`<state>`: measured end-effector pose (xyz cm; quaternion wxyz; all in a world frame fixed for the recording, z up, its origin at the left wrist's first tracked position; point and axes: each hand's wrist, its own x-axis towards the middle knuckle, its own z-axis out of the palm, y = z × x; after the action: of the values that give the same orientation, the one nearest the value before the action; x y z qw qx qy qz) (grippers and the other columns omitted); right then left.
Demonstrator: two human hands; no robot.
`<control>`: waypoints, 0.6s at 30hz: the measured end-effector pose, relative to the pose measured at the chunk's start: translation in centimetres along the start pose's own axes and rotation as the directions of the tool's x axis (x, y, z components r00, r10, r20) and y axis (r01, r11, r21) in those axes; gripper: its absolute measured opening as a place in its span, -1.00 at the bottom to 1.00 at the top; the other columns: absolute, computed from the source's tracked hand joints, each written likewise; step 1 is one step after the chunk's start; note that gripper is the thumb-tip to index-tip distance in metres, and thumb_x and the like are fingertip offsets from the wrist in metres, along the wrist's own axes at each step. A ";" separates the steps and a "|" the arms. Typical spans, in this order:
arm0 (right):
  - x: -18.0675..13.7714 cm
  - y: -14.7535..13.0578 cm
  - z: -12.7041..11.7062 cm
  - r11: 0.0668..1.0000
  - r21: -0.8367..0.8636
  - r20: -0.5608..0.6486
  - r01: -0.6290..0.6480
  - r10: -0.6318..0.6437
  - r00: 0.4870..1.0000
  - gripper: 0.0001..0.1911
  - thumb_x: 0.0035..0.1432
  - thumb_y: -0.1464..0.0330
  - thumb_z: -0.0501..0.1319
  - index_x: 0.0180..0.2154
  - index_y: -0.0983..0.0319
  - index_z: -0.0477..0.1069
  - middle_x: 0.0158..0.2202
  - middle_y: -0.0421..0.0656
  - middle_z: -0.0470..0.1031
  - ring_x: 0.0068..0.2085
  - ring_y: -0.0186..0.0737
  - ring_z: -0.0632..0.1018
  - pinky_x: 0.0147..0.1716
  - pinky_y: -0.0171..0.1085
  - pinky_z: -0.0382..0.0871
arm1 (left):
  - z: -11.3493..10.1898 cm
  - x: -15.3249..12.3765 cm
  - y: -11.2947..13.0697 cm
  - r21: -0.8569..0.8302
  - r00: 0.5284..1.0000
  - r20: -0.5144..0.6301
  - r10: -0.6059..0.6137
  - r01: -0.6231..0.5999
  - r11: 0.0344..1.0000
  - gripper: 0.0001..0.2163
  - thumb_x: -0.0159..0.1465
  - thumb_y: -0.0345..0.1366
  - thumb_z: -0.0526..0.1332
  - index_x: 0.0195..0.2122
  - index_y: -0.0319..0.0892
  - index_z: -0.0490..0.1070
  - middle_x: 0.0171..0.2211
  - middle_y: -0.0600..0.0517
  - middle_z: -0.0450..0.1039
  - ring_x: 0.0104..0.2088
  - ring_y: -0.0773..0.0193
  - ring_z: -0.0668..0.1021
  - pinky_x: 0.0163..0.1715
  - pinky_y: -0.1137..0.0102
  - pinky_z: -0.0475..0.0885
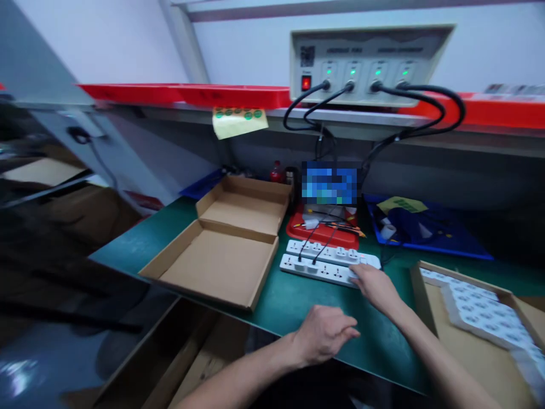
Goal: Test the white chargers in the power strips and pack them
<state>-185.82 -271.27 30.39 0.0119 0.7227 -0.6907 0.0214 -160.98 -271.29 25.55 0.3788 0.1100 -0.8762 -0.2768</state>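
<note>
Two white power strips (326, 270) lie side by side on the green bench, the nearer one with a couple of small white units and thin black cables plugged in. My right hand (377, 288) is closed at the right end of the nearer strip, fingertips on it; the hand covers that end. Closer to the bench's front edge, my left hand (326, 334) hovers with its fingers curled together. Whatever it may hold is hidden. Behind the strips, a red tray (293, 228) carries cables and a white plug below a small blurred screen (330, 183).
An open cardboard box (221, 264) lies to the left. At right, another carton (430, 307) holds rows of small white pieces (481, 312). A blue tray (447, 247) sits behind it. A tester box (366, 62) with green lights and black cables stands on the shelf above.
</note>
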 end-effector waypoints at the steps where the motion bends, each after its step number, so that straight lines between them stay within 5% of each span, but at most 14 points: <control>1: 0.3 0.3 0.1 1.000 0.020 -0.021 0.018 -0.017 1.000 -0.72 0.38 0.41 0.20 0.07 0.21 0.57 0.03 0.07 0.69 0.04 0.11 0.69 0.01 -0.08 0.57 | -0.2 0.5 -0.1 -0.039 0.998 0.009 -0.065 0.066 0.997 -0.75 0.54 -0.16 0.25 0.04 -0.18 0.65 -0.29 -0.06 0.66 -0.32 0.21 0.67 -0.26 0.37 0.59; 4: 0.2 1.0 -0.2 0.987 0.144 -0.249 0.078 -0.040 0.968 -0.69 0.44 0.27 0.17 0.08 0.19 0.57 0.07 0.06 0.69 0.07 0.15 0.69 0.03 -0.03 0.58 | -1.7 1.5 -0.6 -0.216 0.957 -0.043 -0.287 0.272 0.938 -0.61 0.44 -0.18 0.36 0.25 -0.17 0.56 -0.02 -0.14 0.68 -0.10 0.12 0.71 -0.07 0.27 0.66; 7: -1.4 -0.6 -1.2 0.930 0.349 -0.391 0.112 0.035 0.920 -0.57 0.45 0.00 0.23 0.12 0.13 0.58 0.04 -0.04 0.71 -0.04 0.09 0.72 -0.05 -0.06 0.62 | -3.0 2.1 -0.8 -0.405 0.909 -0.100 -0.405 0.335 0.851 -0.38 0.34 -0.22 0.44 0.42 -0.11 0.40 0.27 -0.18 0.55 0.13 0.03 0.67 0.03 0.21 0.68; 10: -3.7 -4.6 -2.3 0.809 0.576 -0.315 0.111 0.094 0.945 -0.56 0.39 -0.07 0.33 0.08 0.08 0.62 -0.04 -0.11 0.73 -0.16 -0.03 0.72 -0.15 -0.15 0.63 | -3.1 1.7 -0.4 -0.548 0.874 -0.123 -0.469 0.334 0.767 -0.46 0.34 -0.25 0.43 0.34 -0.11 0.48 0.21 -0.15 0.61 0.12 0.05 0.68 0.08 0.20 0.67; 14: -5.6 -8.5 -2.0 0.592 0.806 -0.164 0.012 0.204 0.965 -0.57 0.38 -0.02 0.36 0.10 0.08 0.64 0.02 -0.07 0.72 -0.04 -0.01 0.72 -0.02 -0.12 0.64 | -4.8 -0.6 -0.3 -0.610 0.812 -0.125 -0.570 0.390 0.690 -0.71 0.37 -0.26 0.40 0.10 -0.17 0.64 -0.02 -0.12 0.70 -0.07 0.12 0.71 -0.01 0.26 0.66; 16: -6.4 -8.4 -0.4 0.436 0.897 -0.105 -0.072 0.369 0.924 -0.55 0.38 -0.02 0.37 0.08 0.13 0.65 -0.04 -0.03 0.73 -0.08 0.00 0.72 -0.08 -0.10 0.66 | -7.5 -2.3 -1.0 -0.533 0.801 -0.156 -0.578 0.425 0.732 -0.71 0.41 -0.22 0.37 0.11 -0.14 0.65 0.04 -0.14 0.67 -0.03 0.11 0.69 0.00 0.26 0.64; 18: -7.5 -7.7 2.1 0.305 0.945 -0.085 -0.118 0.577 0.812 -0.54 0.36 -0.03 0.37 -0.01 0.21 0.67 -0.18 -0.01 0.71 -0.23 -0.06 0.69 -0.24 -0.14 0.63 | -11.2 -4.3 -2.1 -0.421 0.767 -0.231 -0.599 0.476 0.772 -0.70 0.46 -0.16 0.31 0.14 -0.14 0.64 0.10 -0.16 0.65 0.03 0.07 0.68 0.05 0.22 0.63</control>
<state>-178.43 -263.52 28.06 -0.2446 0.4117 -0.6856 0.5482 -149.95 -275.81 28.04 0.4454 0.3410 -0.6623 -0.4967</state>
